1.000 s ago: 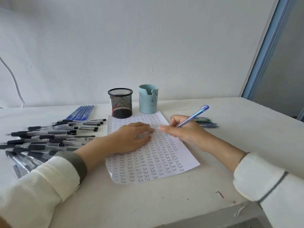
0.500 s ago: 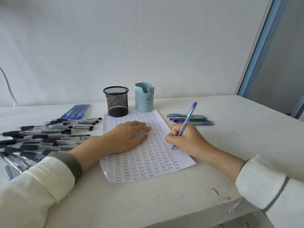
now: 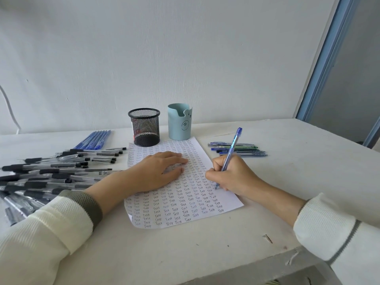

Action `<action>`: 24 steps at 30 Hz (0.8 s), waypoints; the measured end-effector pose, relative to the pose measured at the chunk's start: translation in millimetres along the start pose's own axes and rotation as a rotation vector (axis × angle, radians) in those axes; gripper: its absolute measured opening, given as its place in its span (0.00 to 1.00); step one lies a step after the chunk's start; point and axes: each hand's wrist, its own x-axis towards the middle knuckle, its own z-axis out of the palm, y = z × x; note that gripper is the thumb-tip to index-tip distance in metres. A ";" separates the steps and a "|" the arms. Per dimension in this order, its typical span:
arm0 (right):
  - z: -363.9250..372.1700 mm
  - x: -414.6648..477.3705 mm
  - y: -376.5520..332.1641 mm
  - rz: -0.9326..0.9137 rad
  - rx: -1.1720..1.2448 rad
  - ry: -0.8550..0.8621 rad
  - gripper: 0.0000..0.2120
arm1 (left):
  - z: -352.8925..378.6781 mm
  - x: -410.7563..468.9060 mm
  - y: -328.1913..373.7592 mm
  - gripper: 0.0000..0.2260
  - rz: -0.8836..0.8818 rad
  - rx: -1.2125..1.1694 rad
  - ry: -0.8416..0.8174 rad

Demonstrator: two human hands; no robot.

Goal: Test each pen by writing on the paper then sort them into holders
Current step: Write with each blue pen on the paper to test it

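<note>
Two hands on one sheet. With the right hand (image 3: 232,175), pinching a blue pen (image 3: 231,153) between thumb and curled fingers, tip down on the paper (image 3: 185,210) near its right edge, at the end of a row of the word "Test": most likely writing the trial word. With the left hand (image 3: 158,171), pressing flat with straight fingers on the middle of the sheet, surely to stop it sliding under the strokes. At the far edge of the paper, a black mesh holder (image 3: 145,128) and a light blue holder (image 3: 180,122), kept close for easy dropping; nothing sticking above either rim. On the left, a big pile of black pens (image 3: 51,173) and a row of blue pens (image 3: 92,139). On the right, a small group of pens (image 3: 238,150), maybe already tried; cannot tell.
</note>
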 end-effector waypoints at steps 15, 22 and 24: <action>-3.3 -0.1 1.2 -0.007 0.000 -0.005 0.25 | -1.2 -0.8 2.9 0.25 -0.012 0.007 -0.004; -2.7 0.6 1.7 -0.033 -0.040 -0.010 0.25 | -1.1 -1.2 3.1 0.20 -0.006 0.012 0.002; -3.6 0.7 1.5 -0.023 -0.025 -0.004 0.25 | -1.2 -1.3 3.0 0.19 -0.005 0.013 0.005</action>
